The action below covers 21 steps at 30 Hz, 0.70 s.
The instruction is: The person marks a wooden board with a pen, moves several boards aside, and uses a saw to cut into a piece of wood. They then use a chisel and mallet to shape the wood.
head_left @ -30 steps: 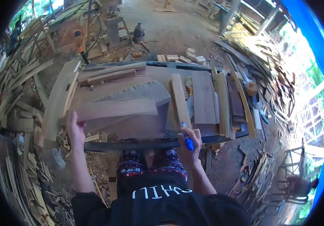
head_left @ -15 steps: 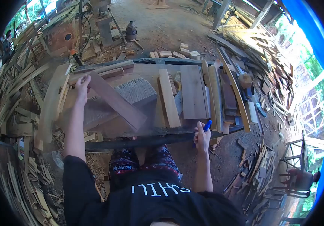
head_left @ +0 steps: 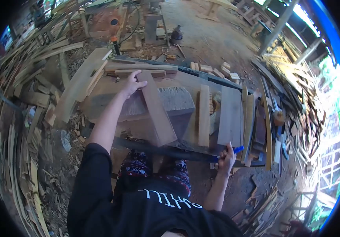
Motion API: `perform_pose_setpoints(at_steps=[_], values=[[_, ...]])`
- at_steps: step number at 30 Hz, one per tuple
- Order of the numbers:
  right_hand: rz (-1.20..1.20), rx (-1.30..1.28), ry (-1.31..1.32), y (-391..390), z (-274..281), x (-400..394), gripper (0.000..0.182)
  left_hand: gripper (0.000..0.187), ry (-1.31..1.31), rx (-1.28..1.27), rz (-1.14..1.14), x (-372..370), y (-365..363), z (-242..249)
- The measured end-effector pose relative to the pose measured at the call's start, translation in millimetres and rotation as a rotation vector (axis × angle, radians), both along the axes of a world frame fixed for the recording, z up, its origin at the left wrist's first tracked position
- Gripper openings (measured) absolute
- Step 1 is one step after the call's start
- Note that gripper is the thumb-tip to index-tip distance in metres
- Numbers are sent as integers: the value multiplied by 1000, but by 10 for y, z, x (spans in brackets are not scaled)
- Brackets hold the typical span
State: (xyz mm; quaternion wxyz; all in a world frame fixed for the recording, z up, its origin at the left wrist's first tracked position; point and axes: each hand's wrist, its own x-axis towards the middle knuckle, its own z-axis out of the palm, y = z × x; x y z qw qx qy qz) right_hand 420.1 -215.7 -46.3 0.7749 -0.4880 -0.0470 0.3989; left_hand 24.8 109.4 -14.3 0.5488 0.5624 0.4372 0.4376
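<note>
My left hand (head_left: 133, 85) grips the upper end of a flat brown plank (head_left: 158, 112), which slants down and right over the workbench. Behind it lies a thick wooden block (head_left: 178, 98) with a rough-sawn face. My right hand (head_left: 227, 160) is closed around a blue marker (head_left: 238, 149) near the bench's front edge; the blue stick shows on both sides of the fist. Closest to that hand is a wide board (head_left: 230, 116) lying flat. Left of this board is a narrower pale plank (head_left: 204, 114).
Long boards (head_left: 85, 85) lean at the bench's left end, and upright strips (head_left: 266, 122) stand at its right. Small wood blocks (head_left: 217, 72) sit beyond the back edge. Scrap piles (head_left: 290, 73) flank both sides. A dark metal pot-like object (head_left: 176, 34) stands on the ground.
The view has swung left, so the bench appears farther right. The held plank now stands steeper in the left hand. The marker has turned from near upright to more sideways.
</note>
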Motion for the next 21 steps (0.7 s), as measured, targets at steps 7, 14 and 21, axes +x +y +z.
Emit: perform_pose_setpoints(at_steps=[7,14,21], values=[[294,-3,120,83,267,-658,16,70,62,-34,91,-50,205,-241],[514,-63,170,574,245,-1305,24,68,-10,-45,25,-74,128,-99],[604,-64,114,705,221,-1218,17,67,16,-94,7,-50,143,-104]])
